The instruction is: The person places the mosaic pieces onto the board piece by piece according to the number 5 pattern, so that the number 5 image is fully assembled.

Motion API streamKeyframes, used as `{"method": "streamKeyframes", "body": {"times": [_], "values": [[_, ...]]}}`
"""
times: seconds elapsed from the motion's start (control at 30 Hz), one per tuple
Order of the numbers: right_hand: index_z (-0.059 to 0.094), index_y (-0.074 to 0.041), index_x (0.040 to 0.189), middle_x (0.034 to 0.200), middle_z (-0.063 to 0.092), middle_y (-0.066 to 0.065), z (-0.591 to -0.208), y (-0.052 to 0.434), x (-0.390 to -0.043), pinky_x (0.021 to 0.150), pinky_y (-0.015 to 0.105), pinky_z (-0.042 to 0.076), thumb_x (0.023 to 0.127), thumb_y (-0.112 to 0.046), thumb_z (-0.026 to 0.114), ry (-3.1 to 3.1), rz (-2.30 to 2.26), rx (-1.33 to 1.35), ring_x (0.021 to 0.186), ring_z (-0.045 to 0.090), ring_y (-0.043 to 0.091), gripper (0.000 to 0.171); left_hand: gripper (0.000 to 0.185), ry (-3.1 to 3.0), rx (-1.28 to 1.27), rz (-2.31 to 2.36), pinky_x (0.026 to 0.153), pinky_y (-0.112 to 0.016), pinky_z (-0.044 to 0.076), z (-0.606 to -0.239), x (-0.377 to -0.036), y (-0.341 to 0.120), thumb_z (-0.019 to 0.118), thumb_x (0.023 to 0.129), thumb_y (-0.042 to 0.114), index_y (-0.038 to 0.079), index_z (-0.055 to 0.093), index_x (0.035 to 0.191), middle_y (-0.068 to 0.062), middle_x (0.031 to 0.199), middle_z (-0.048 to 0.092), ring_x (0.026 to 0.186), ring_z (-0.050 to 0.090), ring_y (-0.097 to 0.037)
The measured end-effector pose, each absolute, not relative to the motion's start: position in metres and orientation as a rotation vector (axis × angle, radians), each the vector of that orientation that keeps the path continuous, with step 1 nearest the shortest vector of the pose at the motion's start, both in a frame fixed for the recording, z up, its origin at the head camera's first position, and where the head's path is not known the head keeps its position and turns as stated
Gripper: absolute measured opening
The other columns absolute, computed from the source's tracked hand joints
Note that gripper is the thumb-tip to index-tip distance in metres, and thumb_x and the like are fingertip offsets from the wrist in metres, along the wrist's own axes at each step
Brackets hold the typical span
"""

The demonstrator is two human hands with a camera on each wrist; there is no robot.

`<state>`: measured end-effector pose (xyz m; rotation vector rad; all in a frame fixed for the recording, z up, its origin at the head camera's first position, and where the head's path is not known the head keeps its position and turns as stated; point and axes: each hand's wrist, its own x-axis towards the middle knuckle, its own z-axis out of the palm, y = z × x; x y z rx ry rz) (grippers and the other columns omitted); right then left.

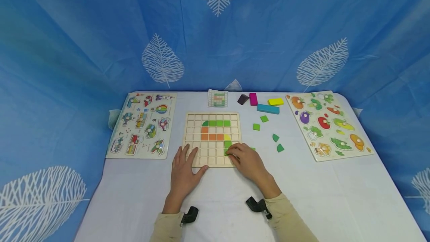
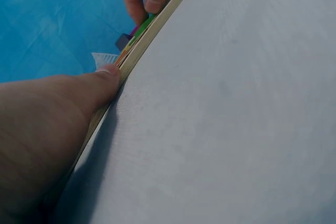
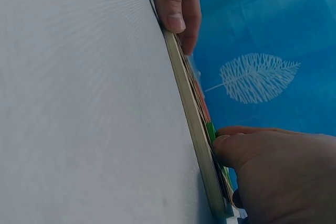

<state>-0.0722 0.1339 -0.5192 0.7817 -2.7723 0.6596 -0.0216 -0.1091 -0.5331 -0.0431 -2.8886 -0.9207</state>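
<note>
White bench (image 1: 322, 197), grid board (image 1: 212, 117) partly tiled.
Left hand (image 1: 183, 171) spread flat steadying it; right hand (image 1: 246, 160) fingers pinch a green tile (image 1: 227, 145); four loose tiles (image 1: 256, 126) remain.

Bare table (image 1: 215, 204) along the near edge, puzzle boards (image 1: 141, 124) flanked both side edges, loose blocks (image 1: 268, 109) crowded the far edge right of centre.

A wooden grid board (image 1: 211, 139) lies mid-table, partly filled with green and orange tiles. The left hand (image 1: 184, 173) rests flat on its near left corner; the right hand (image 1: 246, 161) presses a green tile (image 1: 228, 144) at its right edge — loose green pieces (image 1: 277, 143) lie just right.
</note>
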Motion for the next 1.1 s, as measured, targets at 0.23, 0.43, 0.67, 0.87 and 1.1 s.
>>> {"method": "streamKeyframes", "body": {"times": [0.23, 0.43, 0.67, 0.87, 1.1], "values": [[0.079, -0.021, 0.101, 0.107, 0.073, -0.007, -0.522, 0.135, -0.072, 0.076, 0.03, 0.058, 0.091, -0.02, 0.078, -2.744, 0.658, 0.788, 0.093, 0.066, 0.014, 0.01, 0.077, -2.888, -0.038, -0.921, 0.12, -0.068, 0.021, -0.533, -0.021, -0.109, 0.079, 0.085, 0.045, 0.011, 0.053, 0.148, -0.021, 0.162, 0.034, 0.154, 0.021, -0.046], [0.079, -0.021, 0.102, 0.109, 0.073, -0.007, -0.525, 0.137, -0.071, 0.075, 0.029, 0.057, 0.092, -0.021, 0.077, -2.777, 0.659, 0.756, 0.093, 0.066, 0.014, 0.011, 0.077, -2.913, -0.029, -0.935, 0.122, -0.067, 0.019, -0.532, -0.021, -0.11, 0.078, 0.085, 0.047, 0.013, 0.051, 0.15, -0.019, 0.163, 0.032, 0.155, 0.018, -0.044], [0.079, -0.021, 0.102, 0.109, 0.073, -0.008, -0.522, 0.143, -0.069, 0.074, 0.029, 0.056, 0.094, -0.021, 0.075, -2.788, 0.656, 0.747, 0.092, 0.065, 0.013, 0.009, 0.077, -2.928, -0.02, -0.932, 0.122, -0.066, 0.019, -0.532, -0.022, -0.11, 0.077, 0.086, 0.048, 0.013, 0.051, 0.15, -0.019, 0.164, 0.031, 0.156, 0.017, -0.043], [0.079, -0.017, 0.101, 0.107, 0.072, -0.003, -0.524, 0.168, -0.067, 0.079, 0.034, 0.058, 0.093, -0.019, 0.076, -2.744, 0.68, 0.635, 0.097, 0.066, 0.017, 0.009, 0.078, -2.946, -0.01, -0.942, 0.123, -0.065, 0.017, -0.532, -0.022, -0.109, 0.077, 0.087, 0.049, 0.014, 0.05, 0.151, -0.018, 0.165, 0.029, 0.157, 0.015, -0.042], [0.075, -0.009, 0.11, 0.111, 0.068, 0.011, -0.525, 0.217, -0.065, 0.086, 0.05, 0.057, 0.092, -0.022, 0.077, -2.746, 0.732, 0.226, 0.105, 0.068, 0.033, 0.022, 0.078, -2.951, -0.011, -0.939, 0.124, -0.065, 0.017, -0.533, -0.023, -0.109, 0.076, 0.087, 0.05, 0.015, 0.049, 0.152, -0.017, 0.166, 0.028, 0.157, 0.014, -0.042]]}}
